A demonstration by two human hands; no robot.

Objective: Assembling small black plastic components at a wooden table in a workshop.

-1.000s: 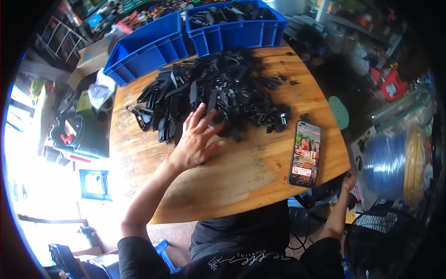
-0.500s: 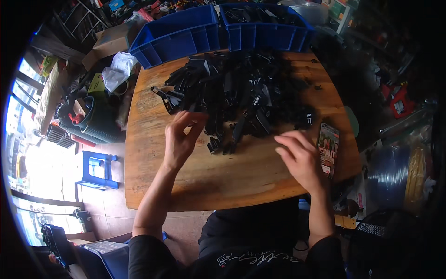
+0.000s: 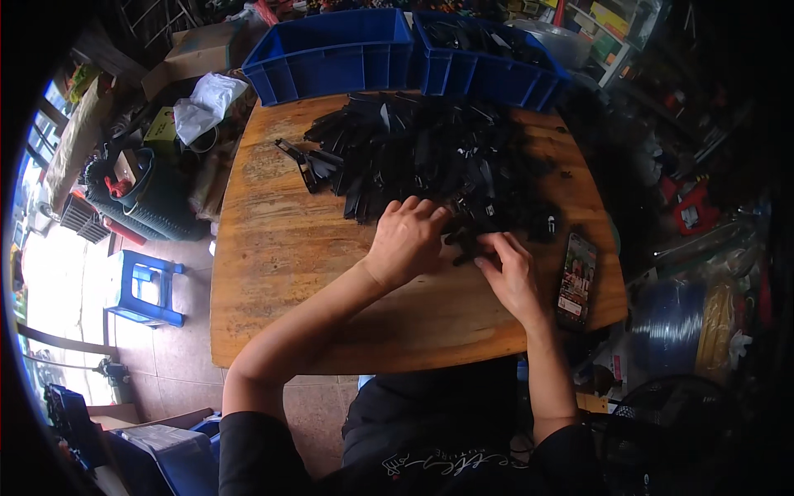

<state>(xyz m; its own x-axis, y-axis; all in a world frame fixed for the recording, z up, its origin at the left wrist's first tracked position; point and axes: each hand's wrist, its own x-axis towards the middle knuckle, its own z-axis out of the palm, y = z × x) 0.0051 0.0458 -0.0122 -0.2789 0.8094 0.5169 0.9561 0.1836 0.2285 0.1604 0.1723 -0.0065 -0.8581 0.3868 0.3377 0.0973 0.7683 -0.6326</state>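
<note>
A heap of long, narrow black plastic parts (image 3: 397,157) covers the far middle of the wooden table (image 3: 273,273). My left hand (image 3: 408,238) is at the heap's near edge, back upward and fingers bent down; whatever is under its fingertips is hidden. Just to the right, my right hand (image 3: 511,269) pinches a dark black plastic part (image 3: 465,245) between thumb and fingers. That part lies between the two hands, its outline blurred against the heap. A few black parts with a lighter strip (image 3: 313,165) stick out at the heap's left side.
Two blue bins stand behind the heap: the left bin (image 3: 331,70) shows a bare inside, the right bin (image 3: 496,78) holds black parts. A phone (image 3: 576,281) with a lit screen lies at the table's right. A blue stool (image 3: 145,285) stands on the floor left.
My left hand has moved right across the heap's near edge, close to my right hand. My right hand has shifted slightly and now pinches a black plastic part. The view has tilted a little.
</note>
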